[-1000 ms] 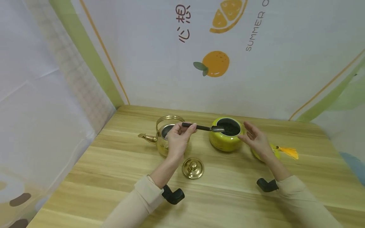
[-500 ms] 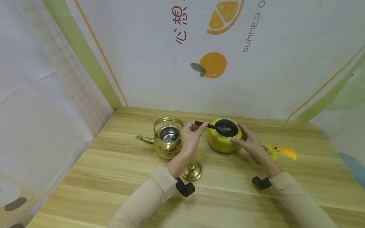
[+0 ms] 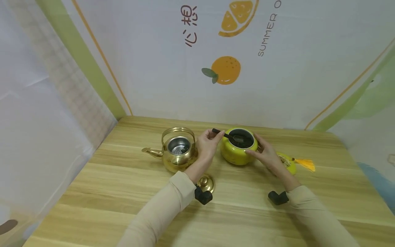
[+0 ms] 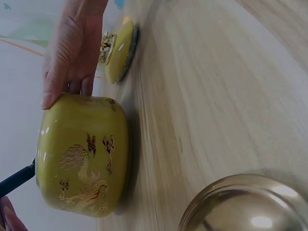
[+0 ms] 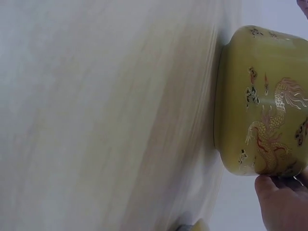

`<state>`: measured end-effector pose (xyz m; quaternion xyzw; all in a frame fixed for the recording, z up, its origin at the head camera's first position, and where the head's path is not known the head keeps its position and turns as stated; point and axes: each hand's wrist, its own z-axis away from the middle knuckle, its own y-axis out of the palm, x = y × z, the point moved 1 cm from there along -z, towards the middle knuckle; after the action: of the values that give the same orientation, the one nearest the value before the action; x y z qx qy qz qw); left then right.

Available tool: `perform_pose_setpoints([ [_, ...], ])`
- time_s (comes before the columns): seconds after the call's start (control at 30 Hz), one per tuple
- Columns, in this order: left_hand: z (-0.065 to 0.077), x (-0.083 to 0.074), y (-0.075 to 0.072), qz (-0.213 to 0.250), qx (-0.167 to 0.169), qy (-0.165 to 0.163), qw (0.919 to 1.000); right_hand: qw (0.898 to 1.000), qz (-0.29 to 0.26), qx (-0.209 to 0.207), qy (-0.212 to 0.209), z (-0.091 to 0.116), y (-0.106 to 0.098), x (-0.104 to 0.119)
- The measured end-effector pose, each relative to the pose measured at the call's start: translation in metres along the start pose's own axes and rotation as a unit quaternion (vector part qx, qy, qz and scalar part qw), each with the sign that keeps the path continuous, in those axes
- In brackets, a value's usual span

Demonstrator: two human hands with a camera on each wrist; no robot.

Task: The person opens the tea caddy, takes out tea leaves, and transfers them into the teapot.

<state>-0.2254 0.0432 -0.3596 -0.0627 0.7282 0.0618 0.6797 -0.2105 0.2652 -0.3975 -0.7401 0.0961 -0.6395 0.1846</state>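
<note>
Between the thumb and fingers of my left hand point(image 3: 207, 146) is a tea scoop with a dark handle point(image 3: 229, 136). Its head dips inside a yellow-green tea jar point(image 3: 236, 155), over dark contents that look like loose tea. My right hand point(image 3: 267, 157) grips the jar from the right, thumb in front, other fingers behind. A gold dragon point(image 4: 85, 180) decorates the jar in the left wrist view. Left of my left hand stands a lidless gold teapot point(image 3: 173, 162); its perforated strainer point(image 3: 176, 149) holds a few dark bits.
The teapot's gold lid point(image 3: 205, 181) lies in front, partly behind my left wrist's black mount point(image 3: 203, 195). The jar's lid point(image 3: 290, 166) with an orange tassel point(image 3: 305, 165) rests at right, partly hidden by my right hand. A printed curtain point(image 3: 172, 85) hangs behind the wooden table point(image 3: 120, 192).
My left hand has moved right from over the teapot, and the scoop head has gone down into the jar. My right hand, earlier spread beside the jar, now grips it.
</note>
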Motion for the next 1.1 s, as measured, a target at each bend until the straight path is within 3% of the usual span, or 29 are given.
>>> perform_pose_setpoints([
  [0.13, -0.005, 0.002, 0.004, -0.011, -0.006, 0.006, 0.9999, 1.000, -0.001, 0.004, -0.001, 0.001, 0.000, 0.002],
  [0.47, -0.013, 0.001, 0.012, -0.053, -0.014, 0.061, 0.9966, 1.000, -0.004, -0.003, 0.001, -0.002, 0.001, -0.003],
  [1.1, -0.017, -0.001, 0.021, -0.134, 0.045, 0.124, 0.9822, 1.000, -0.005, -0.003, 0.001, -0.001, 0.002, -0.007],
])
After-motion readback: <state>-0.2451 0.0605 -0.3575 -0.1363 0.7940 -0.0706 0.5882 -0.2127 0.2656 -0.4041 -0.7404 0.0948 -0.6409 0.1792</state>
